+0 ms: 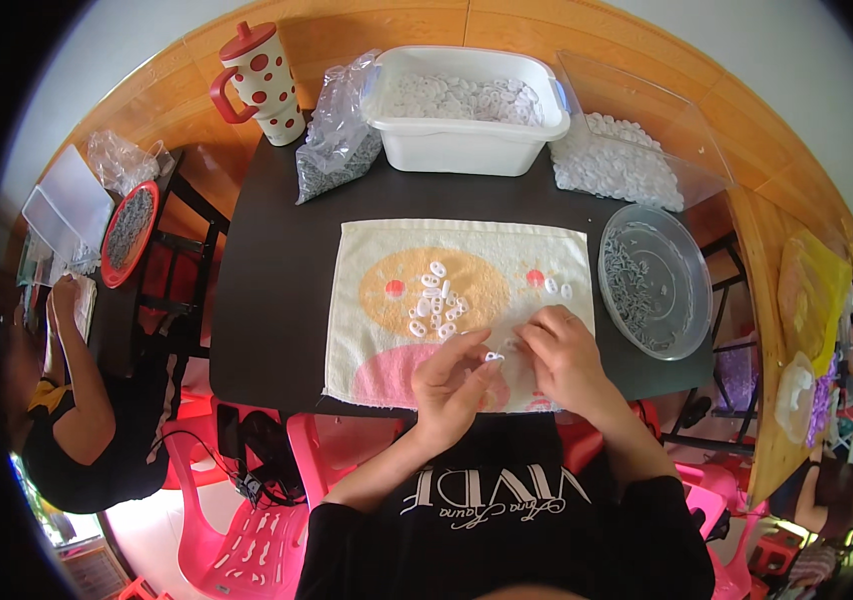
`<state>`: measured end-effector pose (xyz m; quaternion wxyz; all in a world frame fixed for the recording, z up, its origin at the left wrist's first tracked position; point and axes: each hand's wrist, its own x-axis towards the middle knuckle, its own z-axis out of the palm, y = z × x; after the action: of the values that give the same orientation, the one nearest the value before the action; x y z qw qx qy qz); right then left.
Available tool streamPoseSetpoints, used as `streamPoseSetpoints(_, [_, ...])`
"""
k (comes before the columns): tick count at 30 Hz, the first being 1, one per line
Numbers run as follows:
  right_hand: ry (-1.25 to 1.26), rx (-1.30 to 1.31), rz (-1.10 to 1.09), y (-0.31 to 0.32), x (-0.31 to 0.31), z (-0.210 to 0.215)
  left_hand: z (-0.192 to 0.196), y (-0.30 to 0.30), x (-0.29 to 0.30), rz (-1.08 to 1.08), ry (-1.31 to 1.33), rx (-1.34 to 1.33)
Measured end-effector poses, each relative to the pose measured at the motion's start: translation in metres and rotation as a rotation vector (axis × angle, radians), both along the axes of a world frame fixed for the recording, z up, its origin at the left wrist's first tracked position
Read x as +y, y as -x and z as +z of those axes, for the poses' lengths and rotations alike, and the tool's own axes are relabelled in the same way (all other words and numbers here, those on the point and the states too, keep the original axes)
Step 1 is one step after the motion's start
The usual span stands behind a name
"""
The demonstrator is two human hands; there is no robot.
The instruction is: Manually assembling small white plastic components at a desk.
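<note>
Over the near part of a cream patterned towel (357, 260), my left hand (450, 392) pinches a small white oval plastic piece (494, 357) between thumb and fingertips. Close beside it, my right hand (557, 352) has its fingers pressed together around something small and pale that I cannot make out. A loose heap of white oval plastic pieces (436, 307) with holes lies on the towel, beyond my left hand. Two more white pieces (558, 289) rest on the towel beyond my right hand.
A white tub (467, 148) of white pieces stands at the back, between a bag of grey parts (339, 150) and a clear box of white pieces (619, 170). Right of the towel sits a round clear bowl (682, 270) with grey parts. A dotted tumbler (269, 85) stands back left. A person (82, 420) works at left.
</note>
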<state>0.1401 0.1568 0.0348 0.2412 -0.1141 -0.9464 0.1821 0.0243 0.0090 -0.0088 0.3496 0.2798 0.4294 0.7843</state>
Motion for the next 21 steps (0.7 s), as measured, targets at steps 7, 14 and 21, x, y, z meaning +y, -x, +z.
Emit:
streamPoseSetpoints(7, [-0.151, -0.04, -0.004, 0.0, -0.009, -0.007, 0.004, 0.001, 0.001, -0.008, 0.002, 0.054])
streamPoseSetpoints(14, [1.016, 0.202, -0.058, -0.003, -0.004, 0.002, 0.005, 0.001, 0.003, -0.085, 0.004, 0.069])
streamPoseSetpoints(21, [1.091, 0.226, 0.003, 0.001, -0.013, 0.0, 0.008, 0.001, 0.004, -0.109, 0.008, 0.05])
